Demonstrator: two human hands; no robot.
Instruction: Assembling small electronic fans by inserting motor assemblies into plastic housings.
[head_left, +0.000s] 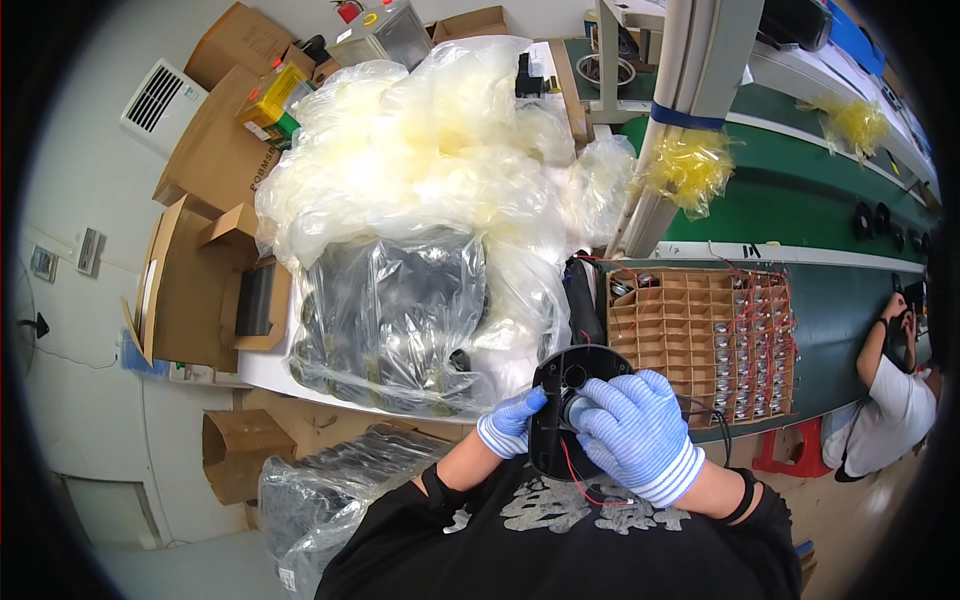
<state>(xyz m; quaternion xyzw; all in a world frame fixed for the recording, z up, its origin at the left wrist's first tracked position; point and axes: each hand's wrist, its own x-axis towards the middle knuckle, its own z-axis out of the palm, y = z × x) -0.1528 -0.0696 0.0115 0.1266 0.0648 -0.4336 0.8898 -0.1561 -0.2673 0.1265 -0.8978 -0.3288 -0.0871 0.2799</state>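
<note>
In front of my chest, a black rounded plastic housing (547, 445) with a round hole is held up. My left hand (512, 422), in a blue striped glove, grips its left rim between thumb and fingers. My right hand (640, 430), gloved the same way, closes over a small grey cylindrical motor (573, 410) inside the housing; the fingers hide part of it. A thin red wire (572, 462) hangs from the housing and ends in a small white connector below my right hand.
To the right, a cardboard divider box (670, 345) holds several silver motors with red wires. Clear plastic bags (400, 310) cover dark parts on the table ahead. A white post (665, 130) stands ahead right. Another person (890, 400) sits at the green bench (835, 320).
</note>
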